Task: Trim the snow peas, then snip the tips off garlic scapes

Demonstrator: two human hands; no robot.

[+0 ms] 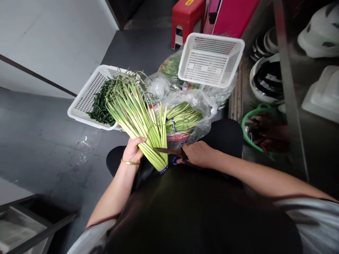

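Two hands work above a dark apron (pixel 201 211) that fills the bottom middle of the frame. Just above it, at the centre, a bunch of long green stems (pixel 132 113) slants from upper left down to its lower end, where a purple band (pixel 163 170) circles it. The left hand (pixel 133 150) grips it at the left side, thumb pressed across the front; its other fingers are mostly hidden behind.

Right of centre, the right hand (pixel 200 154) has its fingers curled around the handles of scissors (pixel 168 151), whose blade points left across the lower stems. Whether the blades are parted, I cannot tell. A purple loop (pixel 175 159) sits at that hand's fingertips.

The bunch should feel light, its pale lower stems firm and crisp, likely to snap if bent sharply; the thin, drooping tops look softer and apt to tangle. Some stems splay to the right, so the best hold is probably around the gathered lower part, firm without crushing.

Farther up, a clear plastic bag (pixel 209 102) holds banded green bundles (pixel 184 116). A white basket (pixel 76 110) at left bears dark green vegetables (pixel 102 106); another perforated basket (pixel 206 65) lies upper right of centre, with a red stool (pixel 188 12) beyond.
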